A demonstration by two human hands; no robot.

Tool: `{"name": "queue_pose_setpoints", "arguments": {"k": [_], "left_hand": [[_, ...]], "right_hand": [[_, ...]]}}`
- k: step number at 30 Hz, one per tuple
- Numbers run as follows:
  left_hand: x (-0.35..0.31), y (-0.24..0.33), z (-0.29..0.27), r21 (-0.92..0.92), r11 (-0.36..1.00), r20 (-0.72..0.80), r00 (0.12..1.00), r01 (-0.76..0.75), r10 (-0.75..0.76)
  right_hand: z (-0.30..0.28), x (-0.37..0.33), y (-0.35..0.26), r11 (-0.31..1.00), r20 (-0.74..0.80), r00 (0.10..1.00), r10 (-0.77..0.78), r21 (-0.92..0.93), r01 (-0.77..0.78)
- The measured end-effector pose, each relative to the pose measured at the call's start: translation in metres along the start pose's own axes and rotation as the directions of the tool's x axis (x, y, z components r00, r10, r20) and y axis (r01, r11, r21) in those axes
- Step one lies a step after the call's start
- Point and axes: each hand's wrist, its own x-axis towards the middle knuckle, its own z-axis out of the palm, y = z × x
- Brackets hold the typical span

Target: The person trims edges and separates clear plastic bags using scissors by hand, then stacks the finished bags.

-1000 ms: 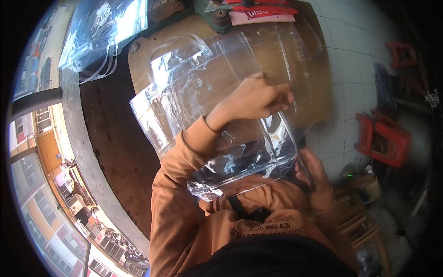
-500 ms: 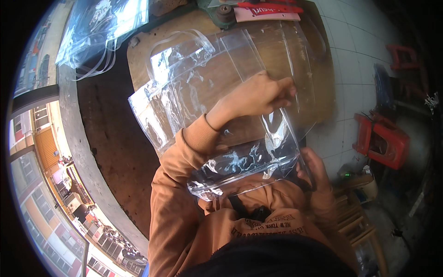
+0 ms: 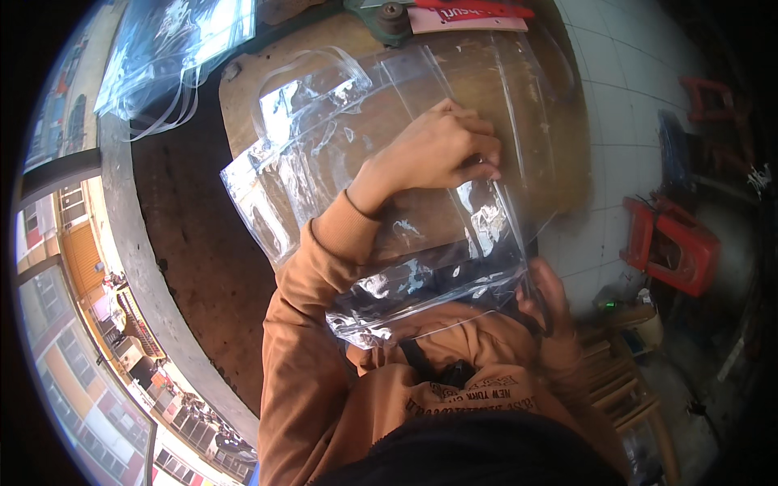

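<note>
Clear bag [image 3: 316, 162] spreads beneath the left grip [image 3: 454, 150].

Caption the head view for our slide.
Left hand pinching clear plastic at its edge, right hand at a corner.

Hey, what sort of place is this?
Probably a small workshop: a clear bag is spread partly over a wooden table, more strapped bags lie at upper left, and a red stool is on the tiled floor.
</note>
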Motion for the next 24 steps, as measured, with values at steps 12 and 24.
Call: {"name": "queue_pose_setpoints", "arguments": {"k": [12,24], "left_hand": [[0.000,-0.001,0.003,0.013,0.999,0.001,1.000,0.031,-0.031],[0.002,0.000,0.002,0.000,1.000,0.006,1.000,0.030,-0.030]], "right_hand": [[-0.004,0.005,-0.009,0.996,0.021,0.997,0.074,-0.059,-0.073],[-0.004,0.002,-0.006,0.996,-0.007,0.997,0.081,0.030,-0.081]]}}
